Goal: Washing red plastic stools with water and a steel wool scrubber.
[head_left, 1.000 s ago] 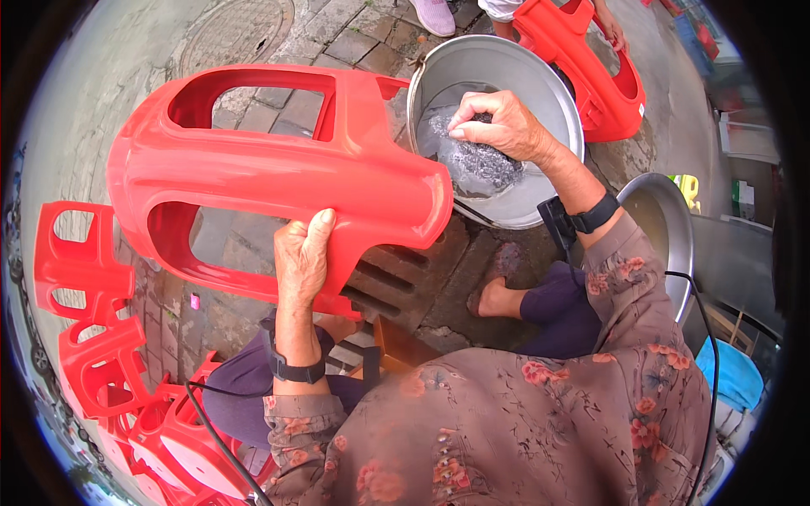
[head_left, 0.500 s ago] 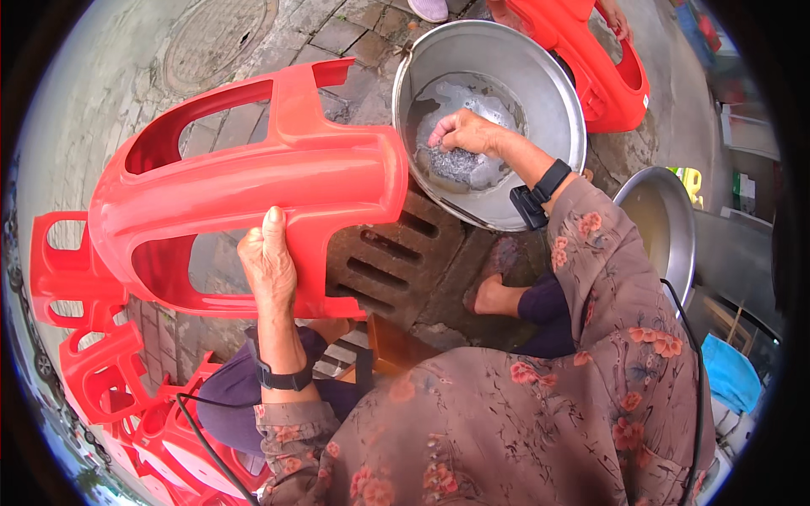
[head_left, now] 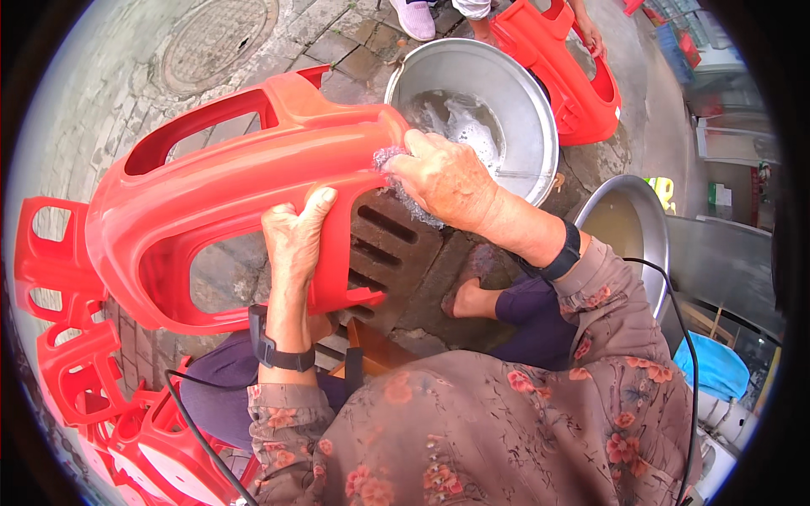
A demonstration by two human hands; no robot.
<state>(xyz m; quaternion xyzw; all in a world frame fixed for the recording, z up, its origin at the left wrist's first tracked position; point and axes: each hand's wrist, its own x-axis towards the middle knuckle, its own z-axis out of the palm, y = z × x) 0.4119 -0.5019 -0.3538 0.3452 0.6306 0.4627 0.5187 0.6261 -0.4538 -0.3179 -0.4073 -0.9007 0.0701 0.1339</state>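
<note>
Scrubber (head_left: 389, 158) has been lifted out of the bucket (head_left: 527, 110) and brought to the leg end of the red stool (head_left: 245, 187), so work's been shifted there. It's pinched by the right hand (head_left: 447, 181); stool's gripped by the left hand (head_left: 295, 234), underside fingers can't really be seen.

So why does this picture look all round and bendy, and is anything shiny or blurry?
Head view: the fisheye lens bends edges near the black rim; same view: pale shine streaks the held red stool, flowered shirt partly blurry.
</note>
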